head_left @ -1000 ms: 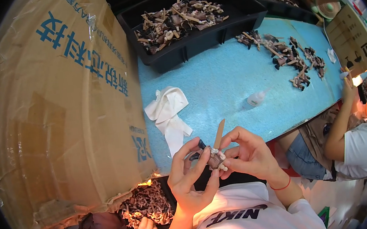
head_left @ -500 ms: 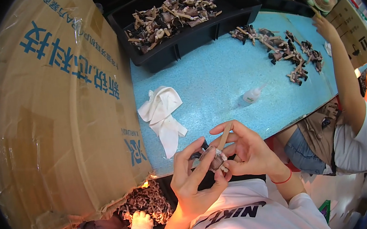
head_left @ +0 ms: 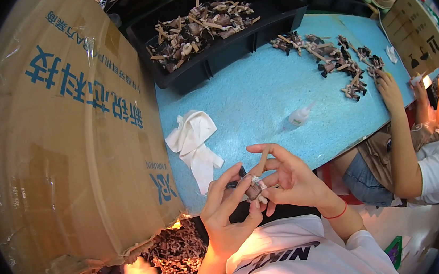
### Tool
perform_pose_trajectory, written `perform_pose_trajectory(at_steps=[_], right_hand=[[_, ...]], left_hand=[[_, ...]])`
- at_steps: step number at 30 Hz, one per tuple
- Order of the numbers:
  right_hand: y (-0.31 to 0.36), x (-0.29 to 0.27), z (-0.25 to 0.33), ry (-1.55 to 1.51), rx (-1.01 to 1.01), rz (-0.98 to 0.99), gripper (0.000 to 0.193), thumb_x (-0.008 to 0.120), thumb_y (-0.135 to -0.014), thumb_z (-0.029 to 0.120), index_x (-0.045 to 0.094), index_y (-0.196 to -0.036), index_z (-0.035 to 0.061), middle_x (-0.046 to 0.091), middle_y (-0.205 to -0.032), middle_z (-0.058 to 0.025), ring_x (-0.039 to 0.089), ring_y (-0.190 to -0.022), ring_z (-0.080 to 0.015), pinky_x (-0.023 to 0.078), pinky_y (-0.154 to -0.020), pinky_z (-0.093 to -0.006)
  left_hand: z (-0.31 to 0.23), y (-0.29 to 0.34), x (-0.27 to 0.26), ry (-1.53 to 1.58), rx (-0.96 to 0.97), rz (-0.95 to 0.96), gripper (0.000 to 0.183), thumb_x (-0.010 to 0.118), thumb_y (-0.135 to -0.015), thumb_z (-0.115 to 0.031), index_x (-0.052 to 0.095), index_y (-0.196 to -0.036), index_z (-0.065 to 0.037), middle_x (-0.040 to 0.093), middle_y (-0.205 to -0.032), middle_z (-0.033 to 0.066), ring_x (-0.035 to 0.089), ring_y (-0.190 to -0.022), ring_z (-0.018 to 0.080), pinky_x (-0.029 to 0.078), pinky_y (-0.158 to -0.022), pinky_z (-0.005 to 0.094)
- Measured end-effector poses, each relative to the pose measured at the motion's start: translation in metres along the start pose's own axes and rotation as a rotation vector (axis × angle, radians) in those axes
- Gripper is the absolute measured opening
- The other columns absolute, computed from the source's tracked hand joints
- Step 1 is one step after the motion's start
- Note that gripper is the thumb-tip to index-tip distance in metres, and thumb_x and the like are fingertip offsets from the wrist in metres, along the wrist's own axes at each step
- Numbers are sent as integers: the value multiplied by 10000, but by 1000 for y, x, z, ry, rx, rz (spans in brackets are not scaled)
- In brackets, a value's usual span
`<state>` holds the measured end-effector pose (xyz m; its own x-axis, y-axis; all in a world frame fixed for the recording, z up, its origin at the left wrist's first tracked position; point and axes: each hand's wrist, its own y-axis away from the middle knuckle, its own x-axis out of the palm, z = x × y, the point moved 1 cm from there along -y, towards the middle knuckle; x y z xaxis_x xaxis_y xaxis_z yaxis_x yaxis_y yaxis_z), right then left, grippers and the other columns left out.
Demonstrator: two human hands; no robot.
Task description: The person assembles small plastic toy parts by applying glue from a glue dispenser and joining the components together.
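Observation:
Close in front of my chest I hold a small figurine, with a greyish-brown body, pale parts and black ends. My left hand pinches it from the left between thumb and fingers. On the other side my right hand has its thumb and fingertips closed on the figure and its flat tan piece, which sticks up. The fingers hide much of the figurine. Beyond my hands, a white cloth lies crumpled on the blue tabletop, and a small translucent bottle with a thin nozzle is there too.
A black bin heaped with similar figurines stands at the back. More figurines lie at the far right, near a co-worker's hand. A large cardboard box walls off the left. Below it sits a container of small brown parts.
The co-worker's arm on the right has come down from the back to the figurines on the table. A gloved hand at lower left has moved left. My grip looks nearly the same.

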<state>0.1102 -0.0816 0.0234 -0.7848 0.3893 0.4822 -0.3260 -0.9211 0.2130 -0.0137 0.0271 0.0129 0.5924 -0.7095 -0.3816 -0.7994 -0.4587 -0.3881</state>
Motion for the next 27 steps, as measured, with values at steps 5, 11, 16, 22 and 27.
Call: perform_pose_trajectory(at_steps=[5,11,16,22,27], right_hand=[[5,-1,2,-13,7,-35,709,591,-815,-14,181,-1390,42,526,-1017,-153,618,-797,-175,561,-576,-263],[16,-4,-10,349,-216,-207,524,661,-790,54,445,-1267,31,563,-930,-91,589,-716,-125,517,-516,-220],[19,11,-14,976,-519,-360,394,727,-697,91,591,-1060,21,524,-891,-109,574,-685,-177,477,-511,-263],[19,22,-16,1203,-740,-423,397,710,-679,71,570,-1027,-56,509,-896,-114,555,-720,-212,481,-553,-290],[23,23,-19,1236,-788,-432,407,693,-682,43,562,-1049,-76,500,-889,-107,525,-721,-212,461,-538,-276]], left_hand=[[10,5,6,607,-235,-111,423,583,-727,89,565,-1149,55,537,-1171,208,554,-1065,264,473,-896,348],[16,11,13,1178,-572,-79,377,437,-884,-76,461,-1170,169,492,-1213,253,518,-1117,311,434,-965,465],[8,12,19,1459,-698,-94,367,418,-888,-147,504,-1125,119,491,-1225,247,512,-1106,333,430,-951,469],[13,21,21,1671,-522,1,321,436,-911,-198,548,-1076,53,496,-1236,200,474,-1145,306,386,-967,450],[18,25,22,1618,-571,6,331,467,-924,-230,550,-1097,39,466,-1280,196,433,-1202,301,365,-986,442]])
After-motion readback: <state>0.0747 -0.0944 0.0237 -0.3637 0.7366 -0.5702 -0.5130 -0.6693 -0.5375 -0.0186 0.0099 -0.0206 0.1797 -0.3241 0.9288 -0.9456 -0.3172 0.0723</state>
